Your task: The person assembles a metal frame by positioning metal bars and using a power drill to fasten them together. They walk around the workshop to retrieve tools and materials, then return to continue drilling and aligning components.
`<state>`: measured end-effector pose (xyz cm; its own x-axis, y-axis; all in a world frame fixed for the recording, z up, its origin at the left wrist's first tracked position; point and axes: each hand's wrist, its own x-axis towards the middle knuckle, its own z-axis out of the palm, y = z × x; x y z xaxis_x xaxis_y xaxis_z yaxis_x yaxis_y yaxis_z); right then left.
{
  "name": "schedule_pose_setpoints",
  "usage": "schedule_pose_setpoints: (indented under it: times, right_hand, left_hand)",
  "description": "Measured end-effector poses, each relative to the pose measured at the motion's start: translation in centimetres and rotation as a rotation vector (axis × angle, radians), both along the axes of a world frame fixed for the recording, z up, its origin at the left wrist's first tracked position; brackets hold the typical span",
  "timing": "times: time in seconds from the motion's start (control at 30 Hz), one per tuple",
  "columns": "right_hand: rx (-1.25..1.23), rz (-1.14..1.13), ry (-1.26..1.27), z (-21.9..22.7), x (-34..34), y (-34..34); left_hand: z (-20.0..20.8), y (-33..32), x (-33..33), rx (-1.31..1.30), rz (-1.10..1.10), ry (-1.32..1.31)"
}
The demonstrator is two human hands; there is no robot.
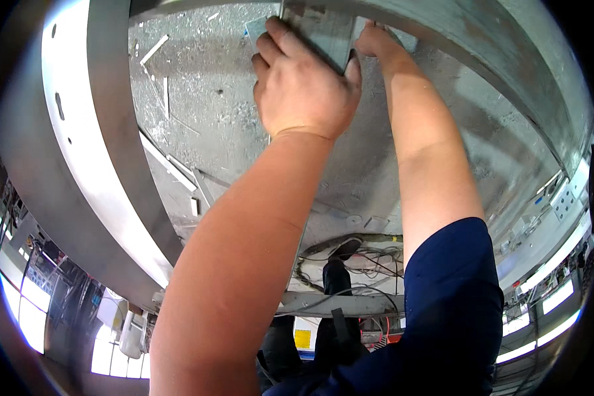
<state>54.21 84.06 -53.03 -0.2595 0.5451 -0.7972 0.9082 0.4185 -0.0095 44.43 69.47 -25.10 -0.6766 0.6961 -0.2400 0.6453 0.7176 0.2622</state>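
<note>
My left hand (303, 92) grips a flat grey metal bar (327, 30) at the top middle. Its fingers lie over the bar's left edge, and the thumb presses along the right edge. Just right of the bar is my right hand (375, 39), smaller in view and farther off, with its fingers curled in. What those fingers hold, if anything, is hidden. A curved-looking grey metal beam (435, 39) passes close above the right hand. My left forearm covers part of what lies under it.
A wide metal beam with slots (79, 138) runs down the left side. Thin offcut strips (168, 162) lie on the scuffed grey floor (211, 86). Black cables (376, 261) tangle near a shoe (345, 248). A crossbar (343, 305) spans in front of my legs.
</note>
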Motion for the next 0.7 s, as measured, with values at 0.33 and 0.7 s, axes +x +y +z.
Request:
schedule_pose_setpoints:
  times: [0.33,0.7]
  right_hand:
    - [0.137,0.144,0.054,0.5,-0.1,-0.4]
    - [0.236,0.115,0.222,5.1,12.7,-20.4]
  left_hand:
    - [-0.8,-0.5,-0.4,0.003,0.000,0.070]
    - [-0.9,-0.9,-0.5,-0.014,0.016,0.087]
